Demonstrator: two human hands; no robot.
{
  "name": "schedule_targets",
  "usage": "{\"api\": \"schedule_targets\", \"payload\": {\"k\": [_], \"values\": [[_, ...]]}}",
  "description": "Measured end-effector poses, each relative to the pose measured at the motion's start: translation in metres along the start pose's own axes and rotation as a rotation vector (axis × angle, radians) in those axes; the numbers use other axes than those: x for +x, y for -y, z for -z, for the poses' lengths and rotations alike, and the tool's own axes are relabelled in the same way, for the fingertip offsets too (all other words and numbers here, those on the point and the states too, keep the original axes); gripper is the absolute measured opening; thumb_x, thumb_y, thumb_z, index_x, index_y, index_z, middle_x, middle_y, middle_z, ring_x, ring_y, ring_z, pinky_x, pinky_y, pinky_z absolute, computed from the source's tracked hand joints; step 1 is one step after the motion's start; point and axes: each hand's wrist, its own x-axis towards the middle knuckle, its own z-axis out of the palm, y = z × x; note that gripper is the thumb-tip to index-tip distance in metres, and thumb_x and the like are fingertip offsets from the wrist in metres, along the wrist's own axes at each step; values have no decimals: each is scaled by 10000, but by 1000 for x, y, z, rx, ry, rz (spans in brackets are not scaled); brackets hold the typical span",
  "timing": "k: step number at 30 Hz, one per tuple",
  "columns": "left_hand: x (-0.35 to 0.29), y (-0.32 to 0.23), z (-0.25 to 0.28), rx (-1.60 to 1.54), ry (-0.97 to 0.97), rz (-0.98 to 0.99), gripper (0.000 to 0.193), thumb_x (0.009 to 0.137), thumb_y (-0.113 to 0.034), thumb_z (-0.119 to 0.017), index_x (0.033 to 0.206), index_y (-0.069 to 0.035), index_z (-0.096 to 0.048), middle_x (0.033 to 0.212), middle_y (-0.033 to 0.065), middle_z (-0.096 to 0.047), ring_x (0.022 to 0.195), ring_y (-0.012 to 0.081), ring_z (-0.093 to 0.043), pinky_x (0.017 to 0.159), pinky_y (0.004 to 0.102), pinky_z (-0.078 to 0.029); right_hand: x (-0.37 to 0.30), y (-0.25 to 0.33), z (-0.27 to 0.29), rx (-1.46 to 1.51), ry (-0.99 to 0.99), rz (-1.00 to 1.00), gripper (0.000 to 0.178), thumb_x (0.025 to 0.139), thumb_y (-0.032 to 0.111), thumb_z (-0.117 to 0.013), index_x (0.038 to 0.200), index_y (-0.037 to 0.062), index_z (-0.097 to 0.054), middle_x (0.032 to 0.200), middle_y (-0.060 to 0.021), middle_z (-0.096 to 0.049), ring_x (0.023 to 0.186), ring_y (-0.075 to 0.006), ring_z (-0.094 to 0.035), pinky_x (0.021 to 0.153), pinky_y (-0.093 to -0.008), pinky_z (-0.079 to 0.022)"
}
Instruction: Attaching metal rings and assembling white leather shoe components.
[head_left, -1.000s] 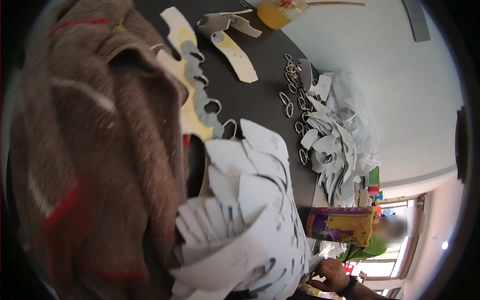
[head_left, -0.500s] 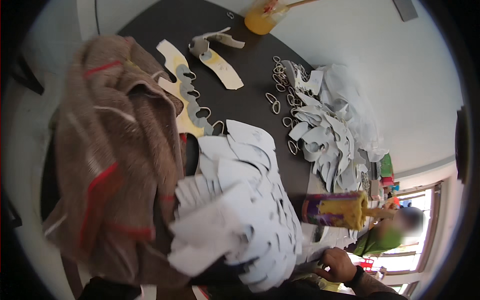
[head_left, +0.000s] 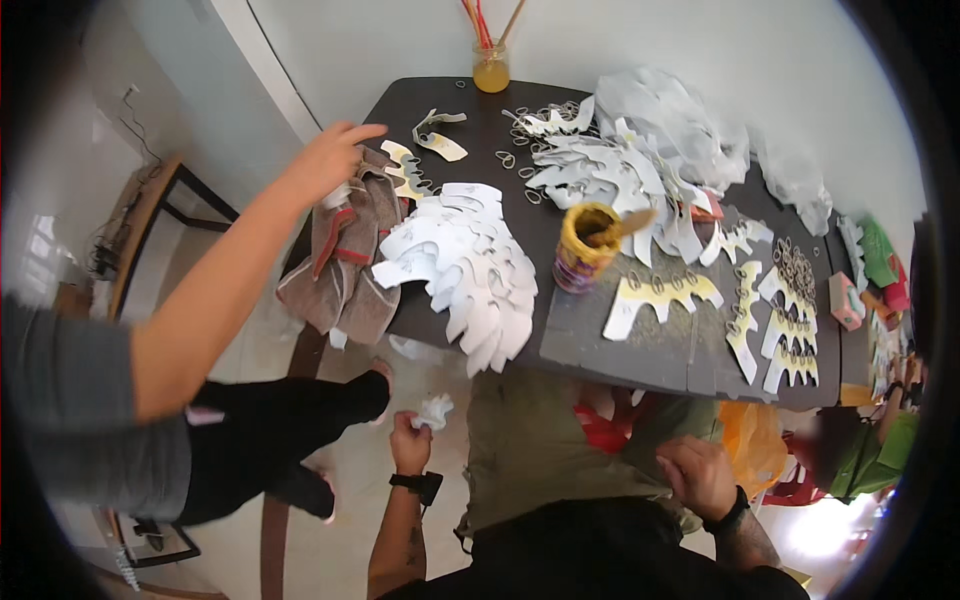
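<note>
My left hand (head_left: 408,442), wearing a black wrist device, is low beside the chair, closed on a crumpled white tissue (head_left: 435,411). Over my thigh my right hand (head_left: 700,477) rests with its fingers curled in; nothing shows in them. On the dark table (head_left: 480,110) before me lies a fanned pile of white curved cut-out pieces (head_left: 465,250). An open yellow-smeared can (head_left: 582,262) with a wooden stick stands right of it. Near the can are toothed strips (head_left: 660,300) carrying metal rings, yellowish along their edges.
Another person's hand (head_left: 335,160) reaches over a brown towel (head_left: 345,255) at the table's left. Grey pieces (head_left: 600,165), loose rings (head_left: 507,158) and plastic bags (head_left: 680,115) lie at the back. A jar of yellow liquid (head_left: 491,75) holds sticks. Someone in green (head_left: 868,455) is at far right.
The view has swung and drawn back, showing my lap and the floor. My right hand has left the table's edge for my thigh. My left hand with the tissue and another person's arm now show.
</note>
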Motion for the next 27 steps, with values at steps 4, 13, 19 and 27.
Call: {"api": "schedule_targets", "payload": {"k": [4,13,19,27], "values": [[-26,-174,58,-103,-49,-479,480,880,61,-609,1343,-53,-548,913,19,-683,648,78,-574,565,241,-464,-41,-50,-13,-30,41,0,233,842,188,-836,736,66,-667,744,-95,-690,654,-323,-675,589,-442,-512],[91,-447,39,105,269,-380,541,933,-37,-621,1458,-5,-493,794,5,-619,566,75,-520,483,251,-399,-93,-106,-70,34,6,-125,316,954,227,-740,732,37,-620,656,-165,-622,638,-415,-638,612,-506,-503],[8,-450,-11,84,517,-477,351,933,10,-647,1279,-19,-598,937,1,-651,676,72,-567,587,237,-443,-112,-121,-88,62,-85,-272,117,979,122,-661,944,14,-632,880,-191,-655,782,-428,-661,655,-518,-522],[-105,-362,-131,9,1111,-234,242,873,-1,-818,1021,-12,-626,942,50,-717,840,99,-663,783,259,-537,-79,-102,-22,496,-147,-37,335,849,290,-871,847,60,-628,813,-91,-604,699,-300,-632,605,-410,-501]]}}
